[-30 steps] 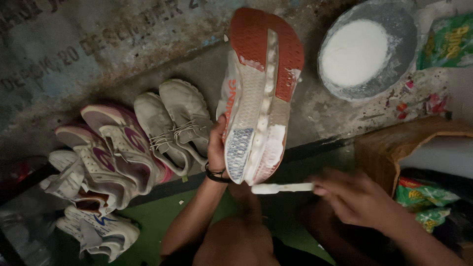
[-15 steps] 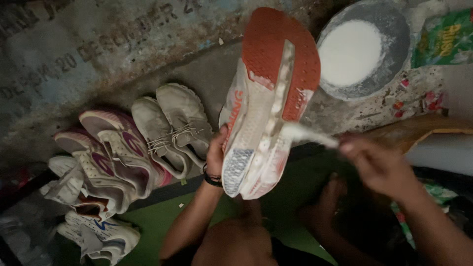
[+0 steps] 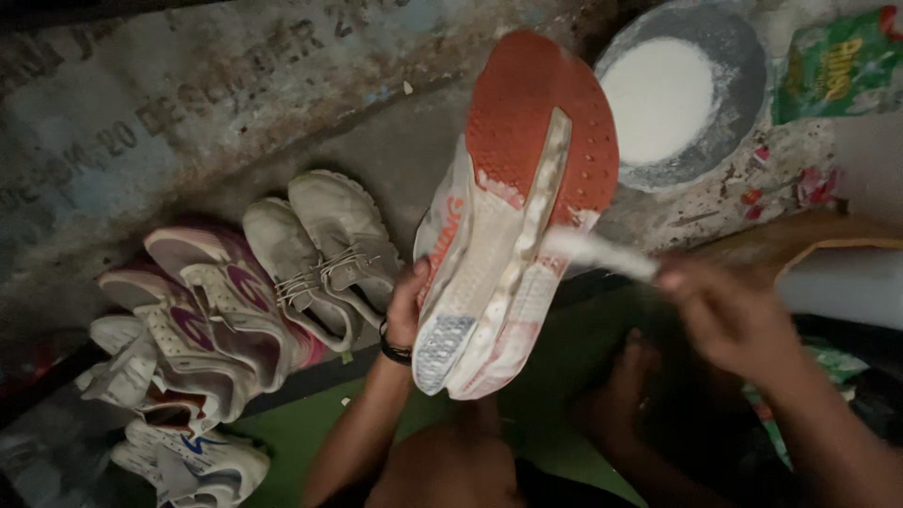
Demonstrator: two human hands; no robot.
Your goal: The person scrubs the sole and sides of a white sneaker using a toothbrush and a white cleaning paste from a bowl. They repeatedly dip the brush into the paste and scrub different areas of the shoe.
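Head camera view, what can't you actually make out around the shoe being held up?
- Right hand: motion-blurred, so its grip on the white brush is unclear.
- Brush head: blurred against the shoe; contact with the sole is uncertain.
- Shoe upper: faces away; only the sole shows.
- Left hand: fingers hidden behind the shoe.
- Green packet: cut off by the top-right edge.

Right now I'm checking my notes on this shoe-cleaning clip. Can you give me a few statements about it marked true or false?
1. The left hand holds the shoe sole up. True.
2. The right hand is empty. False: it holds a white brush against the sole.
3. The bowl holds white powder. True.
4. The other shoes lie right of the held shoe. False: they lie to its left.
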